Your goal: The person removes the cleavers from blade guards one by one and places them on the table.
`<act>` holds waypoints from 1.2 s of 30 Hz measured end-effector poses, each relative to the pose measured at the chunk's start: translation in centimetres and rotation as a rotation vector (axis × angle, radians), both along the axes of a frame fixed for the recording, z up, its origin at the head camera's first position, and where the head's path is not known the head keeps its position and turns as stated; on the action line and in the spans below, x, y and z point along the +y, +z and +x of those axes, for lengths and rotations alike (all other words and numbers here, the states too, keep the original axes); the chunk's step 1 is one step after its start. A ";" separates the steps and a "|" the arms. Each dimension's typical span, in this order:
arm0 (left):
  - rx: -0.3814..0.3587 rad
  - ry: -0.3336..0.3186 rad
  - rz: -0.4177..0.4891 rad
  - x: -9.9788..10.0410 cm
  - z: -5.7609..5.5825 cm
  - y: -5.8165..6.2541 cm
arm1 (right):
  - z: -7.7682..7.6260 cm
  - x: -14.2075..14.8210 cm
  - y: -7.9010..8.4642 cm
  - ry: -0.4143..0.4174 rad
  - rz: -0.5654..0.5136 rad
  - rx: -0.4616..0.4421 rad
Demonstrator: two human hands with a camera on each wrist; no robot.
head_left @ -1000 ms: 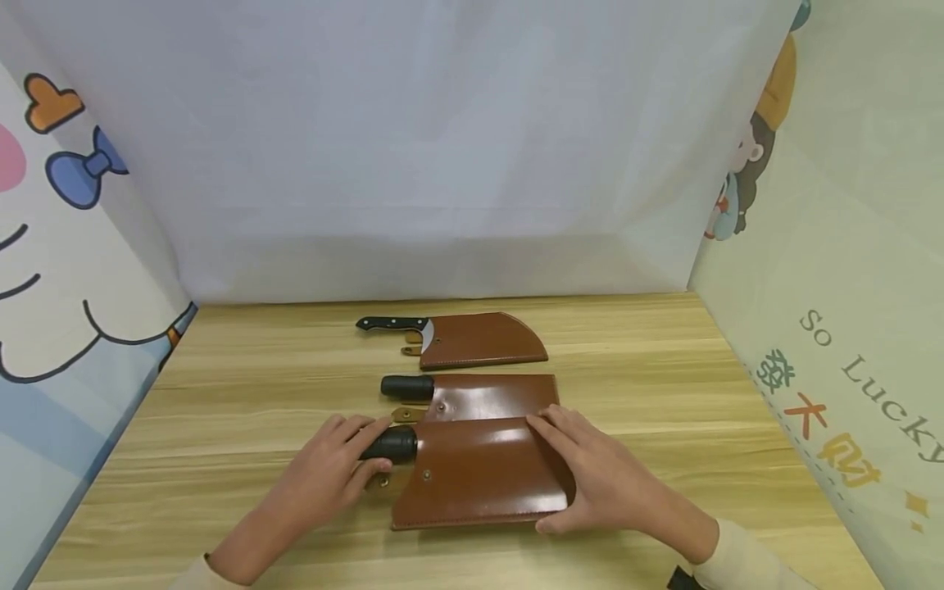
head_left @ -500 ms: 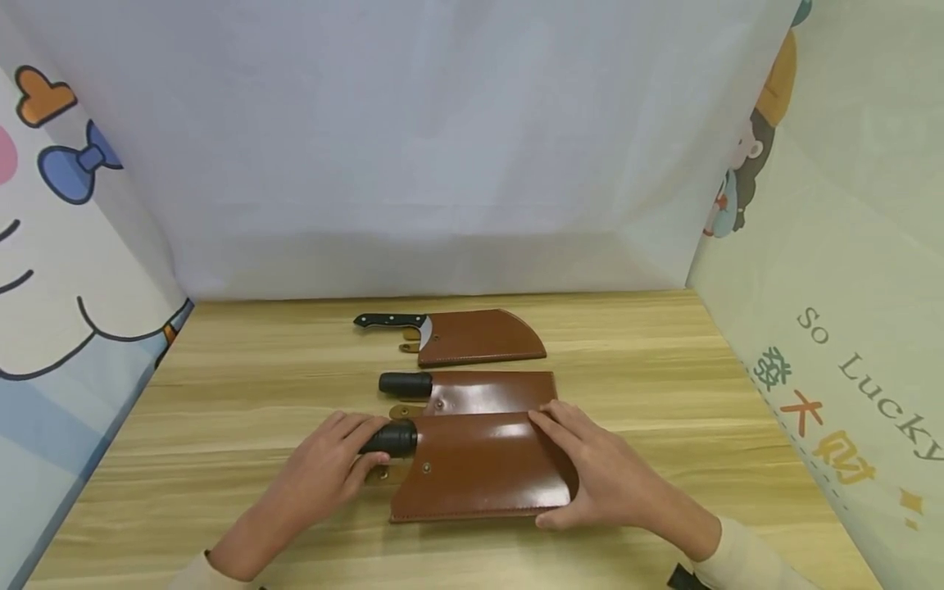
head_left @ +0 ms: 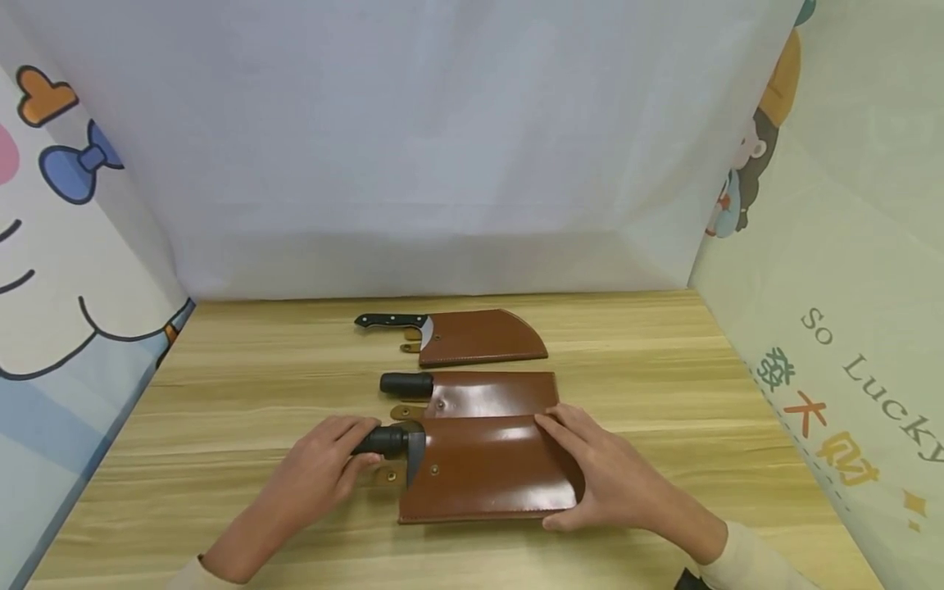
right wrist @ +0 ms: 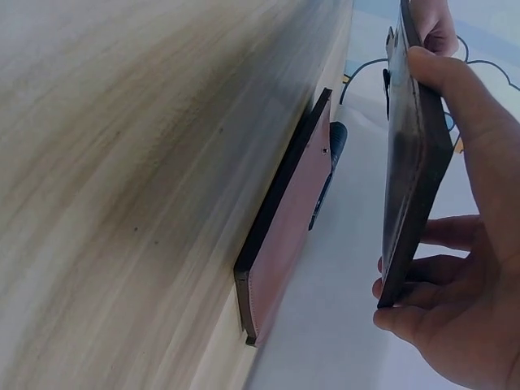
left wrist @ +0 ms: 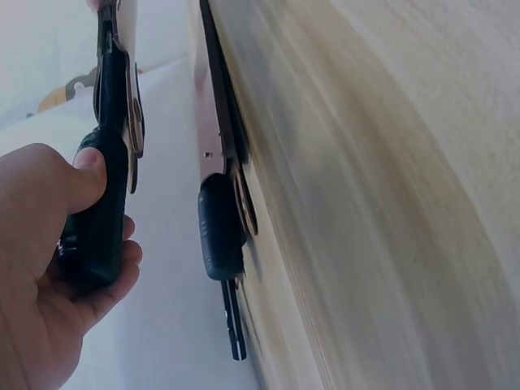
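Note:
My left hand (head_left: 320, 459) grips the black handle (head_left: 383, 441) of a cleaver, thumb along one side in the left wrist view. A strip of its dark blade (head_left: 416, 456) shows between the handle and a brown leather sheath (head_left: 494, 471); the rest of the blade is hidden inside. My right hand (head_left: 615, 475) holds the sheath's far end, thumb on one edge and fingers on the other. Both wrist views show this sheathed cleaver raised off the table. Strap ends with a metal snap (head_left: 391, 476) hang below the handle.
Just behind lies a second cleaver in a brown sheath (head_left: 494, 393), partly covered in the head view. Farther back is a knife with a riveted black handle (head_left: 391, 320) in a curved brown sheath (head_left: 483, 338). A white cloth (head_left: 442, 164) stands behind the wooden table (head_left: 258, 360).
My left hand has drawn the handle leftward, and a strip of blade now shows at the sheath's mouth. The sheath and my right hand have shifted slightly right.

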State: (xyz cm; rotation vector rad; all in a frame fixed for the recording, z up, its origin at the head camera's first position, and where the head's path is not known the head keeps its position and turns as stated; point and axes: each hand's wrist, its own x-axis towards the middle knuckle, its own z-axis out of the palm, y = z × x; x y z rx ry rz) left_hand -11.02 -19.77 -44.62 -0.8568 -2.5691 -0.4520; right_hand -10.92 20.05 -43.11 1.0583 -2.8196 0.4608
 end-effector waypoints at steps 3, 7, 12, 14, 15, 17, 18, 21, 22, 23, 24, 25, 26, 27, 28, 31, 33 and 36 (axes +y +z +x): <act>0.003 -0.010 0.007 -0.1 0.0 -0.1 | 0.0 0.1 -0.1 0.008 -0.003 0.001; 0.010 -0.013 0.025 -0.4 0.0 -0.3 | 0.0 0.3 -0.2 0.004 -0.010 -0.011; 0.001 0.004 0.035 -1.1 0.0 -0.4 | 0.1 0.8 -0.3 -0.016 -0.006 -0.015; -0.012 0.009 0.031 -1.2 0.1 -0.4 | 0.2 0.9 -0.4 -0.016 -0.002 -0.011; -0.021 0.010 0.029 -1.2 0.1 -0.4 | 0.2 0.9 -0.5 -0.014 0.000 -0.009; -0.034 0.014 0.022 -1.2 0.2 -0.3 | 0.2 1.0 -0.7 -0.011 -0.002 -0.005; -0.037 0.017 0.020 -1.2 0.3 -0.3 | 0.2 1.0 -0.8 -0.012 -0.002 -0.004; -0.031 0.020 0.020 -1.4 0.2 -0.4 | 0.2 1.0 -0.9 -0.015 -0.007 -0.005; -0.027 0.021 0.022 -1.5 0.2 -0.5 | 0.2 1.1 -0.9 -0.016 -0.007 -0.005; -0.023 0.023 0.025 -1.6 0.2 -0.5 | 0.2 1.1 -0.8 -0.017 -0.007 -0.003; -0.019 0.024 0.027 -1.7 0.2 -0.5 | 0.2 1.1 -0.8 -0.016 -0.007 0.000; -0.016 0.026 0.028 -1.8 0.2 -0.6 | 0.2 1.2 -0.7 -0.016 -0.007 0.003; -0.015 0.029 0.029 -1.9 0.2 -0.6 | 0.2 1.2 -0.7 -0.016 -0.005 0.006; -0.015 0.031 0.029 -1.9 0.2 -0.5 | 0.1 1.3 -0.7 -0.016 -0.004 0.010; -0.016 0.033 0.028 -2.0 0.3 -0.5 | 0.1 1.3 -0.7 -0.015 0.000 0.015; -0.020 0.038 0.022 -2.1 0.4 -0.5 | 0.1 1.5 -0.8 -0.014 0.005 0.019; -0.027 0.043 0.017 -2.1 0.4 -0.4 | 0.1 1.5 -0.9 -0.016 0.007 0.017; -0.040 0.049 0.019 -2.2 0.6 -0.3 | 0.3 1.7 -0.9 -0.019 0.011 0.012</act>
